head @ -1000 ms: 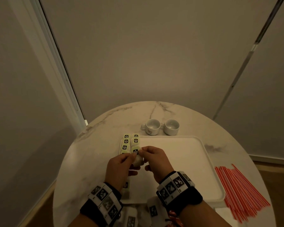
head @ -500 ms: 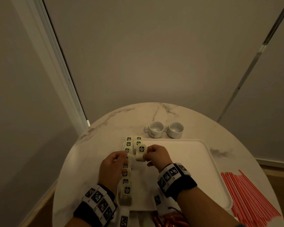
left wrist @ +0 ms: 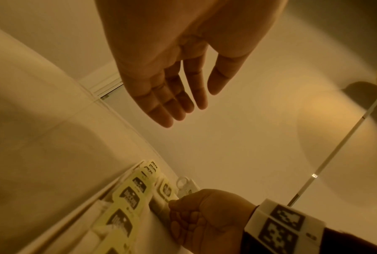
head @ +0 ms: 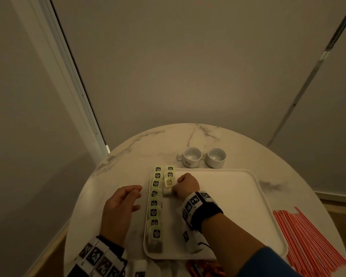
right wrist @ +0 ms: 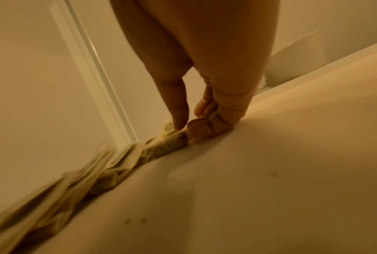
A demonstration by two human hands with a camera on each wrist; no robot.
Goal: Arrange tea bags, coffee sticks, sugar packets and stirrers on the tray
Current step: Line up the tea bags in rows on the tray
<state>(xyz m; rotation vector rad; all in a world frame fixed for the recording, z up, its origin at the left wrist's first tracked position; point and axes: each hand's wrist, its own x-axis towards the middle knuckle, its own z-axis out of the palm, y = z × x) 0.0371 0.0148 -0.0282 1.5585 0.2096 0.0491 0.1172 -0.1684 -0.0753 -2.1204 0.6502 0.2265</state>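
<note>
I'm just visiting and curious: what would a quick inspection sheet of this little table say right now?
Surface: round marble table.
Job's things: white tray with a row of tea bags along its left edge and a second row begun beside it; red stirrers lie on the table right of the tray.
Clutter: two white cups behind the tray.
Grippers: right hand pinches a tea bag on the tray; left hand is open, holding nothing.
Cables: nothing seen.
Surroundings: plain walls, dim light.

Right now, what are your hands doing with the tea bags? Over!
Left hand open, empty. Right hand pinching tea bag on tray, second row. Nothing blocking.
</note>
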